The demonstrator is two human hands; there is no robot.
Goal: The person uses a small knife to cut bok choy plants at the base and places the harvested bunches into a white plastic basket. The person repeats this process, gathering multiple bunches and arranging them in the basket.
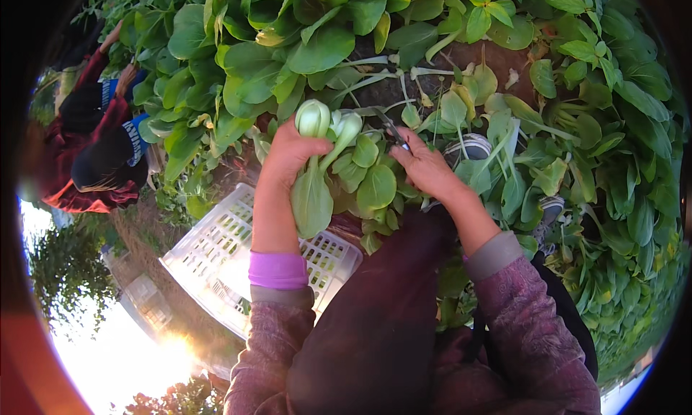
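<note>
My left hand [292, 150] grips trimmed bok choy [313, 117], its pale green bases up and its leaves hanging down past my thumb. A second pale stalk base [346, 125] sits right beside it, but whether my fingers hold that one too is partly hidden. In my right hand [424, 163] is a small knife [393, 127], its handle mostly covered by my fingers and its blade slanting up and left towards the bok choy. Cut stalks and loose leaves [378, 71] lie on the soil just beyond both hands.
A white slatted plastic crate [216, 253] stands under my left forearm. Dense bok choy plants [324, 42] grow ahead and to the right. My shoe [470, 146] rests among the leaves [503, 166]. At far left, people in dark headwear [102, 161] bend over the same plants.
</note>
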